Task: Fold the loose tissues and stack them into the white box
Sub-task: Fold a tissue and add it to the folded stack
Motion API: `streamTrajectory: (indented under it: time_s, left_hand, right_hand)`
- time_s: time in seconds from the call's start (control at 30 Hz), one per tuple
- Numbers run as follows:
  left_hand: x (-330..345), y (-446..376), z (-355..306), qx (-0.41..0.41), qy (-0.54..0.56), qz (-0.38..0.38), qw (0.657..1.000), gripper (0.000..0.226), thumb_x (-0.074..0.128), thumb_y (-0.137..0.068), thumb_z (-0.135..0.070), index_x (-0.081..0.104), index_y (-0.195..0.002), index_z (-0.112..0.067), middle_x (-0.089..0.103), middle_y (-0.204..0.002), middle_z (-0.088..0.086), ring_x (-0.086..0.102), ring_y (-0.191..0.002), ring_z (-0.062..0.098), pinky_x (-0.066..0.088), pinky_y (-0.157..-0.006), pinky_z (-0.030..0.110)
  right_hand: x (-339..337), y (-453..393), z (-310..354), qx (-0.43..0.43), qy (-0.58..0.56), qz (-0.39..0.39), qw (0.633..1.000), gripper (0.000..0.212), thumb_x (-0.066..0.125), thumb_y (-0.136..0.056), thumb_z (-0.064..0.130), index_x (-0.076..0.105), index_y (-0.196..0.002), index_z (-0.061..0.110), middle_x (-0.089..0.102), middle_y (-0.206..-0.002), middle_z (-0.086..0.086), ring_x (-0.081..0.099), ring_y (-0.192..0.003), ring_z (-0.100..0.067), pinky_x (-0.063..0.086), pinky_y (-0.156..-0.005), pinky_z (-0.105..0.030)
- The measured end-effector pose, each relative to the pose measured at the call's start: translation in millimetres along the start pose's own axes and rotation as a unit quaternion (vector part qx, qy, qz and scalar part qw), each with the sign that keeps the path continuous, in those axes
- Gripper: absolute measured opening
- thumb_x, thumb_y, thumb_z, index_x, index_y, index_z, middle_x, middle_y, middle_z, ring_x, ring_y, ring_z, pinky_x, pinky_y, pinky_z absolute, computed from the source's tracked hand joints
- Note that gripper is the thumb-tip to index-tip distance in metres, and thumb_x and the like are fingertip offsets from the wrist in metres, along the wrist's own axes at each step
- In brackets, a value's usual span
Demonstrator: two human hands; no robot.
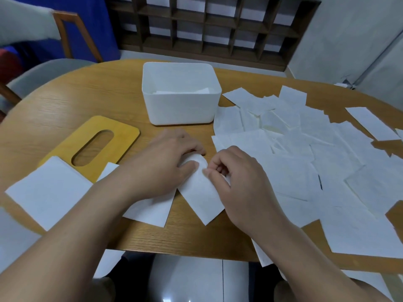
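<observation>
Left hand (168,162) pressed flat on a thin white paper tissue (199,192) lying on the oval wooden table (109,94); right hand (235,177) pinched its upper edge. The white rectangular plastic box (181,105) stood just behind, holding folded tissues.

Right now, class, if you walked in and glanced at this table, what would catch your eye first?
First, the two hands at the near edge: the left hand presses a tissue while the right hand pinches its top edge. Then the spread of loose tissues covering the right side, and the white box beyond the hands.
</observation>
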State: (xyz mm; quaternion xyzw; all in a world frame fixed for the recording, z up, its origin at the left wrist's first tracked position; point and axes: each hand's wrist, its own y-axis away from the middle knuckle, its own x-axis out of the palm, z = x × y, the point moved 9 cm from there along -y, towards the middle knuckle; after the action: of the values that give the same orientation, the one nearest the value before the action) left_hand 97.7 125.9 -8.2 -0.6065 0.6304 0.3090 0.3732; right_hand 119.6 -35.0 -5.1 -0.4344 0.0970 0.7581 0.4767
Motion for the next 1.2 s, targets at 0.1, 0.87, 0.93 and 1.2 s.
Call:
streamTrajectory:
  time_s: [0.1, 0.87, 0.93, 1.2]
  left_hand:
    - [-1, 0, -5, -0.001, 0.056, -0.001, 0.998, 0.022, 0.057, -0.111, -0.035, 0.062, -0.13, -0.045, 0.061, -0.117, -0.031, 0.05, -0.113, -0.005, 0.04, -0.088, 0.017]
    - [30, -46, -56, -0.032, 0.199, -0.103, 0.974, 0.027, 0.076, -0.098, -0.029, 0.071, -0.121, -0.043, 0.047, -0.071, -0.011, 0.047, -0.064, 0.007, 0.041, -0.062, 0.02]
    - [36, -50, -60, -0.036, 0.193, -0.103, 0.975, 0.023, 0.075, -0.098, -0.028, 0.072, -0.118, -0.041, 0.049, -0.07, -0.013, 0.049, -0.063, 0.006, 0.04, -0.061, 0.016]
    - [48, -60, -72, -0.051, 0.106, -0.07, 0.991, 0.019, 0.072, -0.095, -0.032, 0.073, -0.111, -0.041, 0.062, -0.071, -0.012, 0.063, -0.069, 0.007, 0.054, -0.063, 0.031]
  right_hand:
    - [-16, -1, 1, -0.002, -0.024, -0.031, 0.999, 0.014, 0.065, -0.109, 0.032, 0.061, -0.096, 0.03, 0.062, -0.08, 0.015, 0.063, -0.08, -0.01, 0.051, -0.065, -0.03]
    - [-120, 18, -111, 0.149, -0.184, -0.133, 0.963, 0.016, 0.083, -0.098, 0.014, 0.082, -0.106, 0.027, 0.077, -0.089, 0.003, 0.07, -0.081, -0.022, 0.066, -0.08, -0.032]
    - [-123, 17, -118, 0.138, -0.137, -0.138, 0.971, 0.017, 0.081, -0.099, 0.015, 0.081, -0.106, 0.029, 0.075, -0.088, 0.009, 0.071, -0.083, -0.015, 0.065, -0.081, -0.033]
    - [-121, 11, -127, 0.098, -0.014, -0.115, 0.988, 0.015, 0.08, -0.098, 0.014, 0.08, -0.109, 0.024, 0.073, -0.086, 0.017, 0.068, -0.084, -0.008, 0.057, -0.076, -0.025]
